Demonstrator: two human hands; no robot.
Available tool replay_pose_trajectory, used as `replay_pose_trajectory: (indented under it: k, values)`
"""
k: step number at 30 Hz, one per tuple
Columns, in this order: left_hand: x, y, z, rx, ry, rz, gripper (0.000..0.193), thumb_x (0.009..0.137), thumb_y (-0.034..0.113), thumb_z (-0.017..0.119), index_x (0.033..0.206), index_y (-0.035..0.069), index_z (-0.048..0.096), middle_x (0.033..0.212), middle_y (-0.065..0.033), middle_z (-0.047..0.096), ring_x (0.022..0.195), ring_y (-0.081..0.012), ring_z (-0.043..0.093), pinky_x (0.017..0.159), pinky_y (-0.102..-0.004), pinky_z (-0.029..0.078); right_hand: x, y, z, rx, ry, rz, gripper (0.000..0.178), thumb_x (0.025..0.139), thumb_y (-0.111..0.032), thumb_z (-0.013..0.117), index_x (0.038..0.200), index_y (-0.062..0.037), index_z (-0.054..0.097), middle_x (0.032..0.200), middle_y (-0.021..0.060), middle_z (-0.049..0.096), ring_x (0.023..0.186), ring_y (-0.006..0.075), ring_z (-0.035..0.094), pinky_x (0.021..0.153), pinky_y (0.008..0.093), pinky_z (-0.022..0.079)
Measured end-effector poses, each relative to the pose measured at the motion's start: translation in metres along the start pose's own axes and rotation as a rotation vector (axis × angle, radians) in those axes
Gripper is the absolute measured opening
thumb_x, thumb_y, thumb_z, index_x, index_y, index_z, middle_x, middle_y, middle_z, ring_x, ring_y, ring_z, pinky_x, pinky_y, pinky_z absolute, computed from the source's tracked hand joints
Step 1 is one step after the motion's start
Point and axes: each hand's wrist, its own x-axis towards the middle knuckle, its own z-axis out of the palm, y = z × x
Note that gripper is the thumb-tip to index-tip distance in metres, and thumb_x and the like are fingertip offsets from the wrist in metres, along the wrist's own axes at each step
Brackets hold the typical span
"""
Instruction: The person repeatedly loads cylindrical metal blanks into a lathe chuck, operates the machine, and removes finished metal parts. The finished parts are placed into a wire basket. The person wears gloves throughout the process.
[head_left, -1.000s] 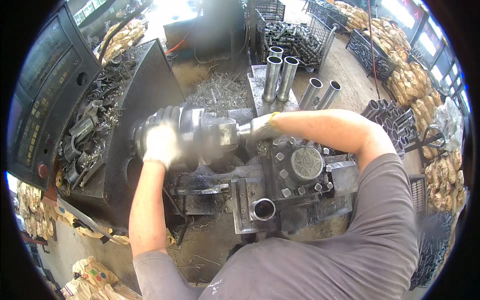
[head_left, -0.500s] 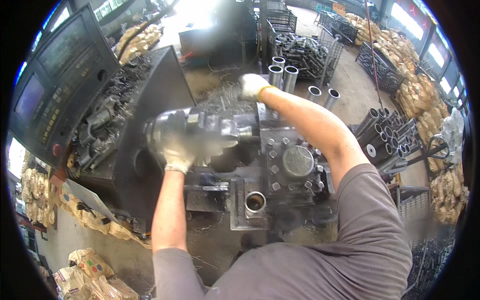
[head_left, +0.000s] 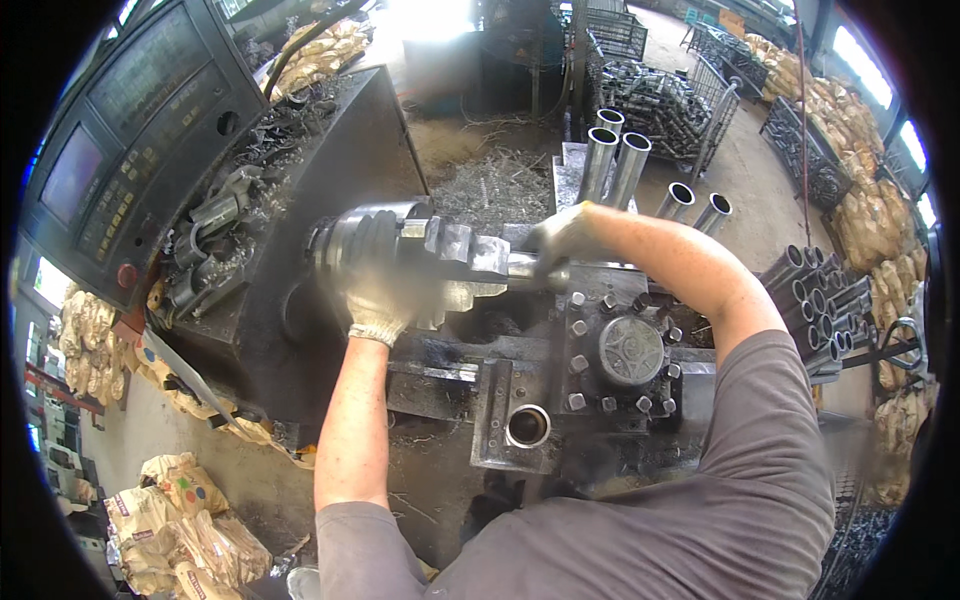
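Note:
My left hand (head_left: pixel 378 290), in a pale knitted glove, lies against the large round lathe chuck (head_left: pixel 345 240); its fingers stretch over the chuck's side, partly blurred. Stepped metal jaws (head_left: pixel 455 250) stick out from the chuck toward the right. A short length of metal tube (head_left: pixel 522 264) protrudes from between them. My right hand (head_left: pixel 562 235), also gloved, is bent over the outer end of that tube, with darkened, somewhat blurred fingers curled round it. Below and right sits the tool post (head_left: pixel 628 350) with its round cap and several square-headed bolts.
Upright metal tubes (head_left: pixel 615 165) stand beyond my right arm, with more tubes stacked (head_left: pixel 815 305) farther right. A control panel (head_left: pixel 110 180) stands at left, beside a chip-covered machine top (head_left: pixel 225 220). A ring-shaped metal part (head_left: pixel 527 426) sits near my body. Paper sacks (head_left: pixel 180 520) lie lower left.
My right hand has come down and nearer, from beside the upright tubes to the tube's end at the chuck. My left hand stays on the chuck. The whole view has shifted slightly.

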Motion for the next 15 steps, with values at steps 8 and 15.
replay_pose_trajectory:
  k: [8, 15]
  values:
    - [0.008, 0.010, 0.005, -0.099, -0.024, 0.024, 0.078, 0.074, 0.014, 0.067, 0.149, 0.002, 0.054, 0.148, -0.0209, 0.060, 0.146, -0.0389, 0.051, 0.129, -0.0565, 0.029, -0.069, 0.017, 0.015, -0.516, 0.411, 0.093, 0.045, 0.072, -0.034, 0.086, 0.104, -0.0034, 0.079, 0.095, 0.0191, 0.080, 0.087, 0.0331, 0.079, 0.083, 0.0443, 0.062]
    - [-0.001, 0.003, 0.018, -0.258, 0.027, -0.022, 0.079, 0.077, 0.018, 0.069, 0.152, -0.001, 0.051, 0.150, -0.0223, 0.058, 0.148, -0.0413, 0.045, 0.131, -0.0563, 0.021, -0.196, -0.068, 0.059, -0.675, 0.998, 0.406, 0.056, 0.077, -0.042, 0.086, 0.115, -0.0036, 0.070, 0.102, 0.0228, 0.075, 0.093, 0.0411, 0.076, 0.081, 0.0517, 0.060]
